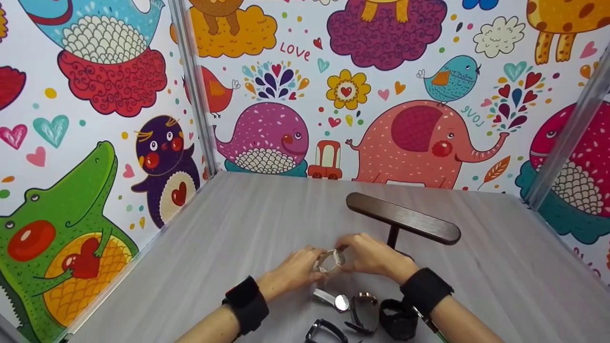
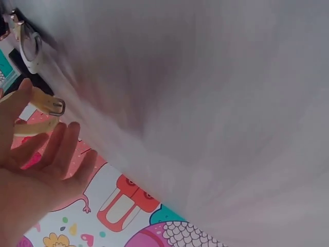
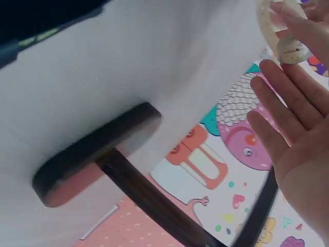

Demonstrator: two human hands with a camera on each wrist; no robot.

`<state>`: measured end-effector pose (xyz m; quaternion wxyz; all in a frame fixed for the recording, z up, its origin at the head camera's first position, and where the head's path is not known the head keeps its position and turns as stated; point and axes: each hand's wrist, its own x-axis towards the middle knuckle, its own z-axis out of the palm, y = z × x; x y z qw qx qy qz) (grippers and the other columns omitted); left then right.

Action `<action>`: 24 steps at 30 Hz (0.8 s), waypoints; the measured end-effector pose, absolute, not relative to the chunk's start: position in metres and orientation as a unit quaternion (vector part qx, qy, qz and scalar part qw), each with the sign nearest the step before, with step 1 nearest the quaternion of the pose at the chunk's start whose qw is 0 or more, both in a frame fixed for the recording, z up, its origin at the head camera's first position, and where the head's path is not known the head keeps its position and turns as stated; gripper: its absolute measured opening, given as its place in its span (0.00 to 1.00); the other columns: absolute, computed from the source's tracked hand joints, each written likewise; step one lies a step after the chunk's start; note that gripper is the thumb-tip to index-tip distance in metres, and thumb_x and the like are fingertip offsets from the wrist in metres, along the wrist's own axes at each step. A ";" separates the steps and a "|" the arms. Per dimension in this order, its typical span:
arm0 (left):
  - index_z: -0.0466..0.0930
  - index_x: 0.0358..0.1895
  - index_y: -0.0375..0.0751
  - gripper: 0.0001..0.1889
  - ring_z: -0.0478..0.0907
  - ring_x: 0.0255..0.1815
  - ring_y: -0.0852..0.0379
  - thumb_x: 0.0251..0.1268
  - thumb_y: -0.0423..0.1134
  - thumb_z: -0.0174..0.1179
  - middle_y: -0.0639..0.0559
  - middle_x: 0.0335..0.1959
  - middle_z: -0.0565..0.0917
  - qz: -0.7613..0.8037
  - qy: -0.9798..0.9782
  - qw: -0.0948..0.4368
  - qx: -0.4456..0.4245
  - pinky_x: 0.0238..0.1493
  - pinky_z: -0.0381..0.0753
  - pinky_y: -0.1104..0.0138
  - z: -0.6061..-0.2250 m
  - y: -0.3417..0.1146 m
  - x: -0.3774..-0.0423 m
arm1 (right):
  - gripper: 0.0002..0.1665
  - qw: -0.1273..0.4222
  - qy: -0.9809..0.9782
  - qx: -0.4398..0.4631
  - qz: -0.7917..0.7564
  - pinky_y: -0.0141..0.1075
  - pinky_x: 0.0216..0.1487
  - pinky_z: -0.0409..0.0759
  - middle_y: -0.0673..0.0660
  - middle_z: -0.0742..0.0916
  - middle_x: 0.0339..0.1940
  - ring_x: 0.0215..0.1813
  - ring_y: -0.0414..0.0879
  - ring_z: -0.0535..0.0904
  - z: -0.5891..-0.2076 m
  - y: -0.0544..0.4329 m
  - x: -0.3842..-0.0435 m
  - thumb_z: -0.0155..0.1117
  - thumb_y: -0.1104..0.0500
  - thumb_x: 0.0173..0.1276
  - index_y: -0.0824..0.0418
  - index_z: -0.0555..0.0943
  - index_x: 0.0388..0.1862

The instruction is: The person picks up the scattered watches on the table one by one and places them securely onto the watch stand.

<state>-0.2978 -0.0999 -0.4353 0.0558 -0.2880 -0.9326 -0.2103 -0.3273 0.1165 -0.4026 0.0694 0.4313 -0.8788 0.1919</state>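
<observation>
A wristwatch with a pale cream strap (image 1: 330, 261) is held between the two hands above the table, its strap bent into a loop. My left hand (image 1: 296, 270) pinches one side of it; the metal buckle (image 2: 57, 107) at the strap's end shows in the left wrist view. From the other side my right hand (image 1: 369, 255) holds it near the round white dial (image 3: 294, 50), its remaining fingers (image 3: 280, 105) extended. Just below the hands lies a silver watch (image 1: 341, 302). Beside that stand a dark-strapped watch (image 1: 364, 312) and a chunky black watch (image 1: 399, 319).
A dark wooden T-shaped stand (image 1: 402, 218) rises behind my right hand. Another black-strapped watch (image 1: 326, 331) lies at the near edge of view. Cartoon-printed panels (image 1: 276, 133) with metal corner posts wall in the grey table (image 1: 228, 228).
</observation>
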 end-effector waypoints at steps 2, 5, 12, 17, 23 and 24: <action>0.77 0.62 0.37 0.28 0.82 0.52 0.49 0.58 0.40 0.72 0.43 0.52 0.84 -0.246 -0.926 0.052 -0.280 0.52 0.84 0.59 -0.434 -0.098 -0.296 | 0.21 0.087 -0.880 0.429 0.186 0.39 0.47 0.86 0.55 0.90 0.41 0.45 0.49 0.87 -0.397 0.116 -0.323 0.81 0.58 0.51 0.62 0.85 0.44; 0.76 0.63 0.38 0.28 0.81 0.54 0.47 0.59 0.41 0.71 0.43 0.54 0.81 -0.293 -0.915 0.060 -0.270 0.55 0.84 0.58 -0.433 -0.095 -0.292 | 0.22 0.104 -0.884 0.421 0.175 0.41 0.47 0.86 0.55 0.90 0.42 0.46 0.49 0.87 -0.386 0.114 -0.317 0.80 0.55 0.53 0.62 0.85 0.45; 0.74 0.65 0.37 0.29 0.80 0.60 0.45 0.62 0.43 0.69 0.44 0.56 0.80 -0.372 -0.881 0.122 -0.267 0.62 0.80 0.54 -0.435 -0.084 -0.285 | 0.23 0.136 -0.886 0.411 0.168 0.43 0.47 0.86 0.54 0.89 0.44 0.46 0.49 0.87 -0.368 0.108 -0.301 0.79 0.53 0.55 0.61 0.83 0.47; 0.76 0.62 0.35 0.24 0.81 0.58 0.45 0.64 0.39 0.67 0.43 0.54 0.82 -0.420 -0.848 0.170 -0.273 0.58 0.83 0.56 -0.433 -0.079 -0.281 | 0.23 0.190 -0.884 0.389 0.177 0.43 0.45 0.86 0.55 0.88 0.43 0.45 0.49 0.86 -0.363 0.106 -0.289 0.79 0.53 0.56 0.61 0.82 0.47; 0.81 0.54 0.29 0.16 0.86 0.50 0.44 0.64 0.29 0.65 0.38 0.48 0.87 -0.463 -0.795 0.267 -0.286 0.47 0.87 0.68 -0.427 -0.070 -0.274 | 0.25 0.294 -0.873 0.333 0.202 0.44 0.48 0.85 0.56 0.88 0.42 0.46 0.50 0.85 -0.361 0.103 -0.273 0.82 0.54 0.52 0.62 0.82 0.45; 0.82 0.52 0.29 0.14 0.87 0.48 0.45 0.64 0.28 0.65 0.38 0.46 0.88 -0.462 -0.787 0.289 -0.288 0.45 0.87 0.70 -0.426 -0.069 -0.273 | 0.25 0.308 -0.870 0.321 0.211 0.45 0.49 0.84 0.56 0.88 0.41 0.47 0.51 0.85 -0.361 0.102 -0.271 0.82 0.55 0.51 0.63 0.82 0.45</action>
